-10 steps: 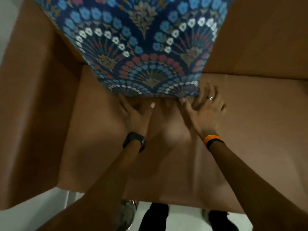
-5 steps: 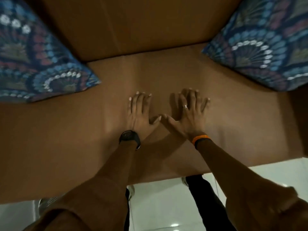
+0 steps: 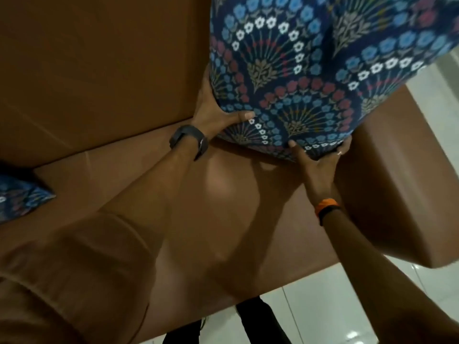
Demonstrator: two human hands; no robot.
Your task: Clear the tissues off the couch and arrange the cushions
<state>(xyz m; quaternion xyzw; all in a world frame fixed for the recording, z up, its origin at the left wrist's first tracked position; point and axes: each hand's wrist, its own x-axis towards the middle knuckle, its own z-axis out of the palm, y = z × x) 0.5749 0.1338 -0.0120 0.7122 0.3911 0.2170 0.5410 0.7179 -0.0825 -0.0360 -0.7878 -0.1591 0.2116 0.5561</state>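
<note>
Our hands have left the bare seat [image 3: 223, 219]; left hand [image 3: 211, 105] and right hand [image 3: 320, 157] now clamp the right cushion [image 3: 310, 70], no tissues visible, cushions nearly arranged.

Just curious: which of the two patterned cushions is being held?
The big cushion at the couch's right end, gripped by both hands; the other cushion lies untouched at far left.

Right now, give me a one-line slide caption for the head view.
Both hands, left hand and right hand, grip a blue floral cushion against the brown couch by its armrest.
</note>
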